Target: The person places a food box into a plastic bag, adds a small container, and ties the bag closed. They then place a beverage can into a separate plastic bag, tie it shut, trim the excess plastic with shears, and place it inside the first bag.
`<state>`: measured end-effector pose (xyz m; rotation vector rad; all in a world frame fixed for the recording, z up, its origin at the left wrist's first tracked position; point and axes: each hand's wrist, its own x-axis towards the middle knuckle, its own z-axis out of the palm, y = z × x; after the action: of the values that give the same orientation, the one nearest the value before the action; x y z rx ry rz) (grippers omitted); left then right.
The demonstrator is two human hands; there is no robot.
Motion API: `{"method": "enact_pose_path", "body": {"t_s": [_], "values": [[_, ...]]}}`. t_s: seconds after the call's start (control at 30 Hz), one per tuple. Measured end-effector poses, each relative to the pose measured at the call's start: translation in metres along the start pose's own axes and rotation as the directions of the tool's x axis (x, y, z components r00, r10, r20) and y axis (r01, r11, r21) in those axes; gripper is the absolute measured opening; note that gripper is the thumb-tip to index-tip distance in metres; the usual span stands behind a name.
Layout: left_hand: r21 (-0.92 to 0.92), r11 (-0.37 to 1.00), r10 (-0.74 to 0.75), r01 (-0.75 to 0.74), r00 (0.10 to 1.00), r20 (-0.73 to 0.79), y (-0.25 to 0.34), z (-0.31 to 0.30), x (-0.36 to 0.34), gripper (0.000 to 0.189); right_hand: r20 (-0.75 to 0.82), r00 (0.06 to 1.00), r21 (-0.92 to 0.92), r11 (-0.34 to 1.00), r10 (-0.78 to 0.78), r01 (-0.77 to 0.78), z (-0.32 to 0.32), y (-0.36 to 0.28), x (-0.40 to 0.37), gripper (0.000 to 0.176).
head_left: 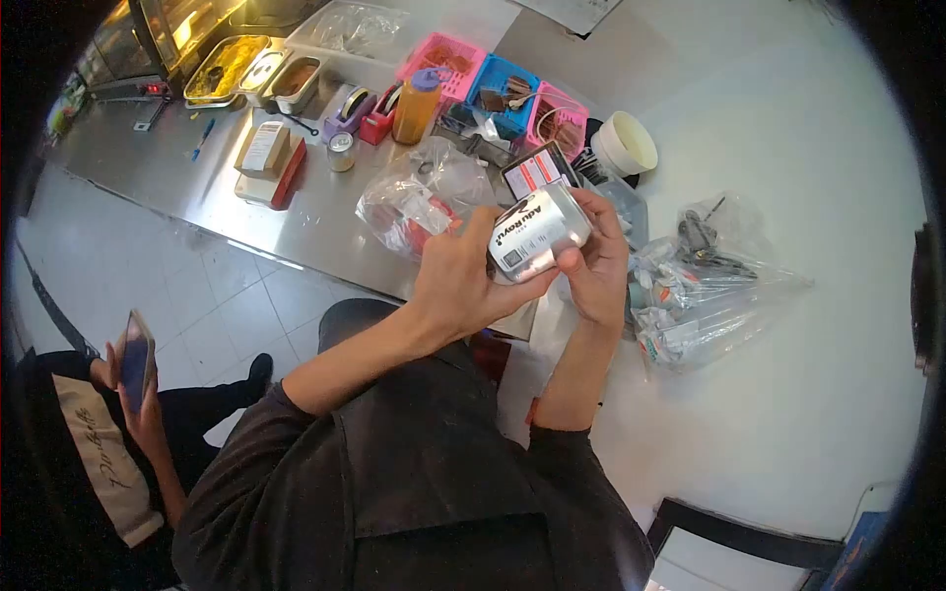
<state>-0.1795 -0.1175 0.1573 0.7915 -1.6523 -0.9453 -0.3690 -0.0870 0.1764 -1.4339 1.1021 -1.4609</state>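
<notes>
A silver can (pixel 540 232) with black lettering and a small square code is held tilted between both hands, above the counter. My left hand (pixel 455 268) is closed around one end of it, thumb along the lower side. Gripping the other end is my right hand (pixel 601 258), fingers over the top edge and thumb on the side. Just behind the can is a dark-framed device (pixel 538 169) with a lit screen, partly covered. A clear plastic bag (pixel 426 192) with something red inside lies on the counter beyond my left hand.
On the steel counter (pixel 212 212) stand another can (pixel 341 153), stacked boxes (pixel 268 163), tape dispensers, a yellow-brown bottle (pixel 418 106) and coloured baskets (pixel 504 94). Food trays (pixel 227 71) sit at the far left. Clear bags (pixel 690 286) lie right. Another person holds a phone (pixel 135 360) at left.
</notes>
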Motion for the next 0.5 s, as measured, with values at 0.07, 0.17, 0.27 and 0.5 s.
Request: {"method": "enact_pose_path", "body": {"t_s": [0.07, 0.17, 0.27, 0.5], "values": [[-0.099, 0.994, 0.04, -0.043, 0.999, -0.029, 0.003, 0.001, 0.004, 0.062, -0.026, 1.0, 0.023, 1.0, -0.009, 0.009, -0.003, -0.001, -0.002, 0.088], [-0.155, 0.972, -0.133, 0.177, 0.957, 0.257, 0.005, -0.01, 0.008, 0.061, -0.029, 0.999, 0.141, 0.99, 0.018, -0.013, -0.01, -0.002, -0.006, 0.084], [-0.275, 0.958, 0.011, 0.084, 0.946, 0.325, -0.006, -0.004, 0.011, 0.059, 0.061, 0.998, 0.263, 0.965, -0.021, 0.005, -0.013, -0.001, -0.005, 0.079], [0.051, 0.982, 0.18, -0.183, 0.982, 0.061, 0.002, 0.015, 0.001, 0.065, 0.037, 0.998, 0.195, 0.98, -0.044, 0.036, 0.008, -0.028, -0.004, 0.083]]}}
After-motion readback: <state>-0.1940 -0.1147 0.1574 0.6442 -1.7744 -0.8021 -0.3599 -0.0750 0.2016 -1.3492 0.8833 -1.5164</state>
